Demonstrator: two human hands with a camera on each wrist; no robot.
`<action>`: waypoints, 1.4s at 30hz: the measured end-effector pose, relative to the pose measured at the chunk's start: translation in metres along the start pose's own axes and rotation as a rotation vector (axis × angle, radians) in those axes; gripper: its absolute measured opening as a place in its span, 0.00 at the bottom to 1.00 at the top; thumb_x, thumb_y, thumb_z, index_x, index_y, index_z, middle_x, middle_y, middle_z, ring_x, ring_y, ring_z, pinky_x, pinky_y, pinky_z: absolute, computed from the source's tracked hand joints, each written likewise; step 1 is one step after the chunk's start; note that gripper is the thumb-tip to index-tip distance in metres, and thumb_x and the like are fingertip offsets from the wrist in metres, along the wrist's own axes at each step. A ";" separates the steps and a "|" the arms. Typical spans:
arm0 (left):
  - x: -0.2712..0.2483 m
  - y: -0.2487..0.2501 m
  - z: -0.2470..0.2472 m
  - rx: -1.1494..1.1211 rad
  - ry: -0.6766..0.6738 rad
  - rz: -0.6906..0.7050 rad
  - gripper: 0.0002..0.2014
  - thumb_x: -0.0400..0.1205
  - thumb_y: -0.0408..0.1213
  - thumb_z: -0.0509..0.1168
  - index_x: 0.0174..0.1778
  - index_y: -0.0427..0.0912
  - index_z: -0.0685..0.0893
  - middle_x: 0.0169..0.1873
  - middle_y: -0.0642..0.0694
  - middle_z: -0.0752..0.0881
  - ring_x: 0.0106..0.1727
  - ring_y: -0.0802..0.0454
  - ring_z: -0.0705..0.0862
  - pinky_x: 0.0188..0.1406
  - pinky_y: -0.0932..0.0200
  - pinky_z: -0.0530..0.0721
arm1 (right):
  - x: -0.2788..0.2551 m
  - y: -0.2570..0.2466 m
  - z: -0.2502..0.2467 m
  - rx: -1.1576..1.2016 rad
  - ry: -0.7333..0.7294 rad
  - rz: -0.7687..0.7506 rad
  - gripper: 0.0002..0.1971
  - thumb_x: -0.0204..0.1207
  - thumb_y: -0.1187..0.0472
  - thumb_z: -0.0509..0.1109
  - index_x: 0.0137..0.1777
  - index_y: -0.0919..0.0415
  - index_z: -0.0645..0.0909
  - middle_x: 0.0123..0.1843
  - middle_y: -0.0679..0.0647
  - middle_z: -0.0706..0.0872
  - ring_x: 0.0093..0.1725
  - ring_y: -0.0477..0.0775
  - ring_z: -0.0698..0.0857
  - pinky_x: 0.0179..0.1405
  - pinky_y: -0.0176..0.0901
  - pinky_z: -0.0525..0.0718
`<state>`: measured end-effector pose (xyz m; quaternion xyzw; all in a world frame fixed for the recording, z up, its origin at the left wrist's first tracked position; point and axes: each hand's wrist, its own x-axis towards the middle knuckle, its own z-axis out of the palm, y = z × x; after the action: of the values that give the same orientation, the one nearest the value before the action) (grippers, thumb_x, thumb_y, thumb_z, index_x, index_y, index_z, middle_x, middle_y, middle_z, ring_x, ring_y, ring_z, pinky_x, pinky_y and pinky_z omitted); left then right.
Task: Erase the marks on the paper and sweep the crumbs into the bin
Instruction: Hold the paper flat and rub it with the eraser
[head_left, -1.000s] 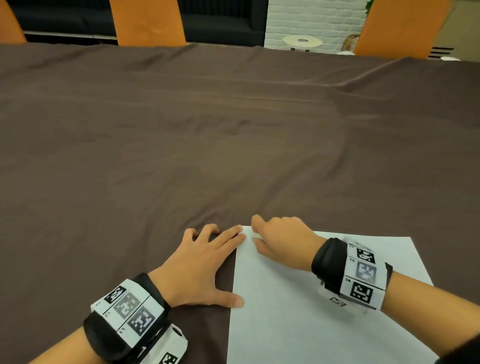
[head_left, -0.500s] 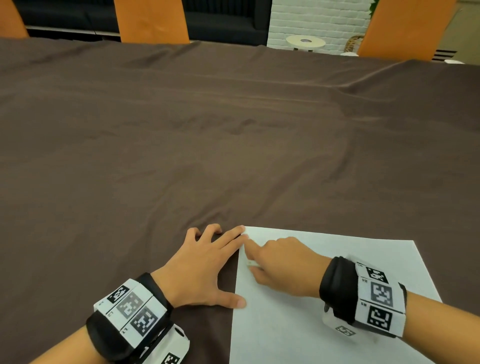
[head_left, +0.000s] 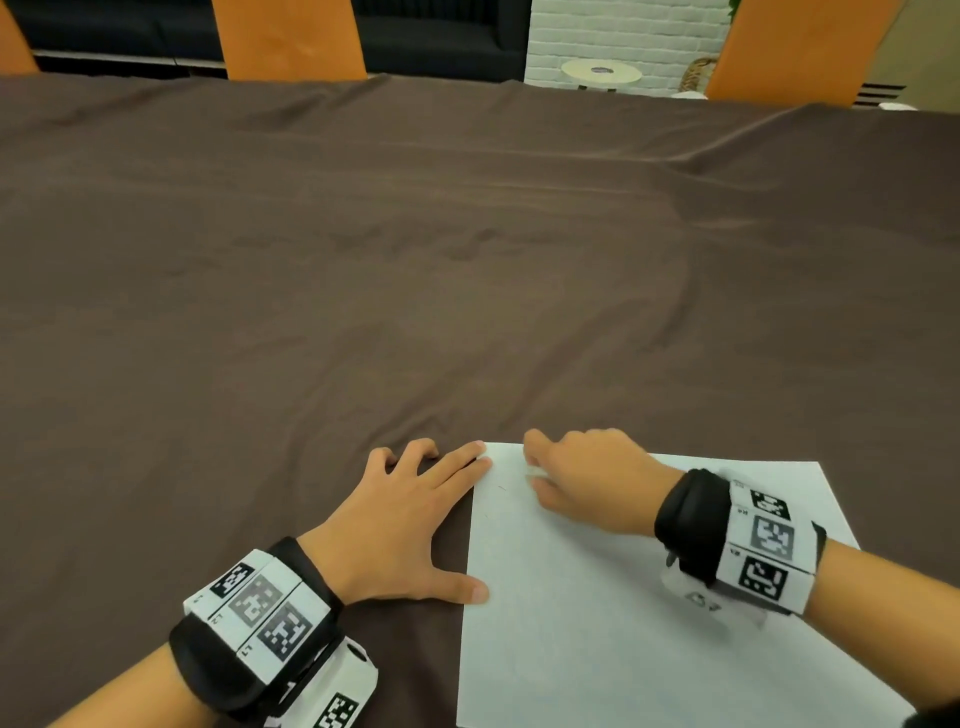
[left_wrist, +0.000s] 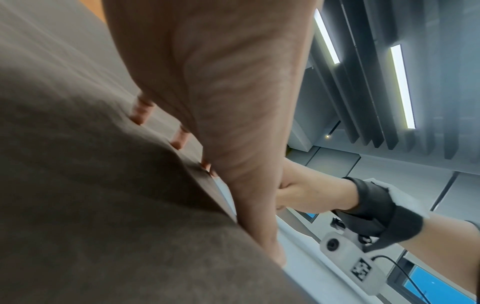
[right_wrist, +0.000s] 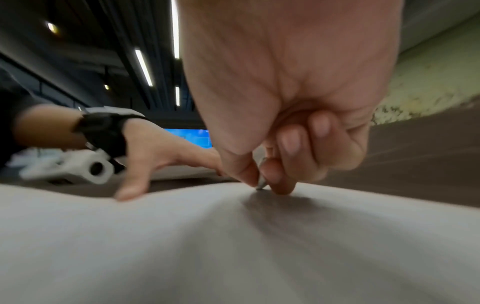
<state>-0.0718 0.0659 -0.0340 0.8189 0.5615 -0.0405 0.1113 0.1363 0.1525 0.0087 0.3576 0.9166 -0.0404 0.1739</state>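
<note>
1. Two hands work at the far left corner of the paper (head_left: 649, 597), which lies on the brown tablecloth (head_left: 363, 260) at about five o'clock in the head view.
2. Left hand (head_left: 395, 525): fingers straight and spread, flat on the cloth, with the thumb tip and forefinger tip touching the sheet's left edge. I judge this a brace, so that rubbing does not drag or crease the sheet.
3. Right hand (head_left: 582, 478): fingers curled, thumb and forefinger clamped on a small grey eraser (right_wrist: 261, 182) whose tip meets the sheet near its eleven o'clock corner.
4. Faint pencil marks (head_left: 500, 488) lie just left of that hand, so erasing looks unfinished.
5. Only the right wrist view shows the eraser and its contact; the head view hides it under the knuckles.
6. Only the head view shows the sheet's whole outline. No bin or crumbs appear in any view.
</note>
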 end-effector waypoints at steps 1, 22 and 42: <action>0.000 0.000 0.000 0.010 -0.012 -0.005 0.56 0.66 0.83 0.53 0.86 0.57 0.46 0.84 0.65 0.43 0.79 0.49 0.56 0.75 0.42 0.60 | 0.002 0.003 -0.001 -0.006 0.009 0.024 0.16 0.85 0.53 0.52 0.66 0.61 0.65 0.40 0.56 0.75 0.37 0.63 0.74 0.37 0.48 0.71; 0.000 0.002 -0.003 0.045 -0.032 -0.005 0.56 0.67 0.83 0.53 0.86 0.57 0.43 0.84 0.65 0.39 0.79 0.49 0.53 0.74 0.44 0.59 | 0.005 -0.020 -0.002 -0.026 -0.002 -0.144 0.19 0.86 0.52 0.52 0.73 0.59 0.63 0.55 0.60 0.85 0.48 0.64 0.83 0.41 0.48 0.73; -0.002 0.001 -0.001 0.029 -0.006 0.017 0.55 0.68 0.82 0.54 0.87 0.53 0.51 0.86 0.61 0.47 0.79 0.43 0.59 0.71 0.40 0.65 | -0.015 -0.036 0.000 0.006 -0.059 -0.246 0.17 0.86 0.50 0.53 0.70 0.58 0.66 0.50 0.59 0.84 0.37 0.58 0.73 0.39 0.45 0.69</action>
<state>-0.0714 0.0643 -0.0329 0.8251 0.5535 -0.0502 0.1014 0.1222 0.1164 0.0123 0.2417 0.9479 -0.0748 0.1935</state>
